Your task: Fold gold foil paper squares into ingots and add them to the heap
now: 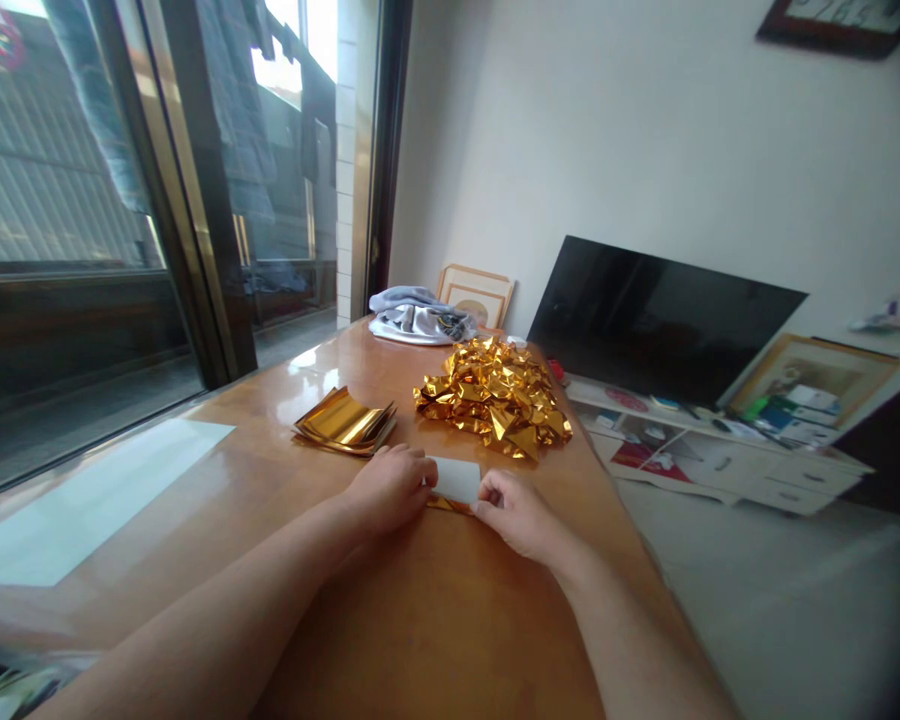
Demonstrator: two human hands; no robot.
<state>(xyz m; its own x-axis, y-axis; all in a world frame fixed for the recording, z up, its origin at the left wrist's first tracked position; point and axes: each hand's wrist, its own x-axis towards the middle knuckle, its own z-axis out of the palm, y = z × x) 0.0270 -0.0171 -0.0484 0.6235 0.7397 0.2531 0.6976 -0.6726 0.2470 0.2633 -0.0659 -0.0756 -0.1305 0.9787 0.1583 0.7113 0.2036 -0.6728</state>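
L hand (394, 485) & R hand (521, 515) each pinch an end of the foil sheet (454, 480), ctr of frame on the surface (420, 620), its gold edge (450, 505) best kept straight & pressed w/ even force.

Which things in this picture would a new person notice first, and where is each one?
The eye would probably go first to the shiny heap of folded gold pieces on the wooden table, beyond the two hands. Next might come the large black TV screen to the right of the table, then the stack of gold sheets just beyond the left hand.
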